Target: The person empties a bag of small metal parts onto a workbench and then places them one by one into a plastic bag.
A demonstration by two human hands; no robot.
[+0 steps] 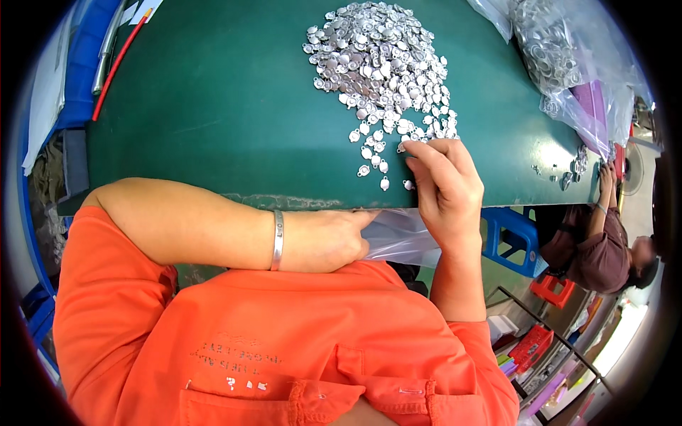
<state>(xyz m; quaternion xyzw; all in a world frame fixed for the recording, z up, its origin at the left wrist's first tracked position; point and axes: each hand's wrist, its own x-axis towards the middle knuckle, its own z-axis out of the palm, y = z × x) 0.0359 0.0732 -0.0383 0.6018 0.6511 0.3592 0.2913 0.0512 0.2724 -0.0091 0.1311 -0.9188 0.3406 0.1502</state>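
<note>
A large pile of small silvery metal tags (380,60), round with little loops, lies on the green table (213,99). Several have spread from the pile toward the front edge. My right hand (449,188) hovers over these loose tags, its fingers bent, a gap showing between thumb and index finger. The index fingertip is at one tag (401,147), apparently touching it. Below the table edge, my left hand (341,238) is curled at the mouth of a clear plastic bag (401,238) and seems to grip it. Its fingertips are partly hidden.
A red pencil-like stick (122,64) lies at the far left beside a blue bin (91,60). Clear bags of metal parts (543,53) stand at the far right. Another person (597,248) works at the right end, near a blue stool (513,241).
</note>
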